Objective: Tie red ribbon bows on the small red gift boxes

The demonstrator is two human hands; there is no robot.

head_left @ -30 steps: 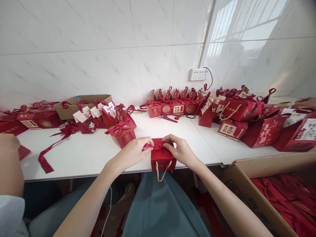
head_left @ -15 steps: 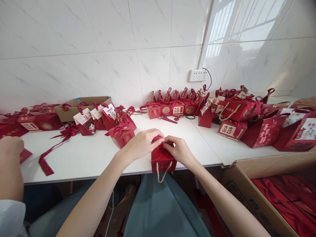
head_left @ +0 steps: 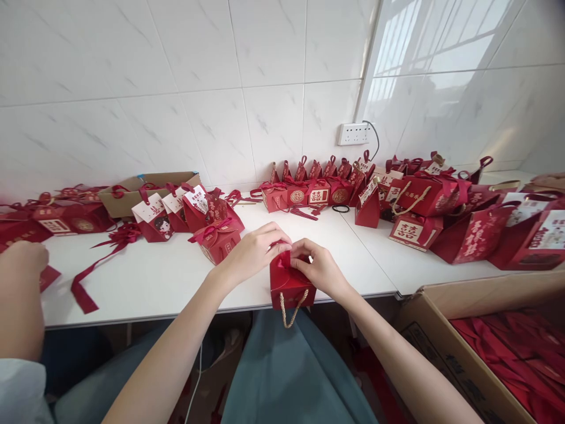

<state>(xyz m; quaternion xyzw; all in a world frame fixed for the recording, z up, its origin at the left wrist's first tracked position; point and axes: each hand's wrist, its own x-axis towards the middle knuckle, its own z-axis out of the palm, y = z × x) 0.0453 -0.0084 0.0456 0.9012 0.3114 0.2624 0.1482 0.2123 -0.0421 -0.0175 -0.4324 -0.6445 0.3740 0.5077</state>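
Observation:
A small red gift box stands at the front edge of the white table, its gold rope handle hanging over the side toward me. On top of it lies a red ribbon. My left hand is closed on the ribbon from the left, fingers bent over the box top. From the right, my right hand pinches at the ribbon too, thumb and fingertips together. The fingertips partly hide the ribbon where both hands meet. Left of my left hand sits another red box tied with a bow.
A cardboard carton with red ribboned items stands at the lower right. Red gift boxes crowd the right side; more line the wall. A loose ribbon lies at left, near another person's hand. A power strip hangs above.
Both my hands have shifted slightly around the box top, and more of the ribbon now shows between them. The other person's hand has moved slightly to the right.

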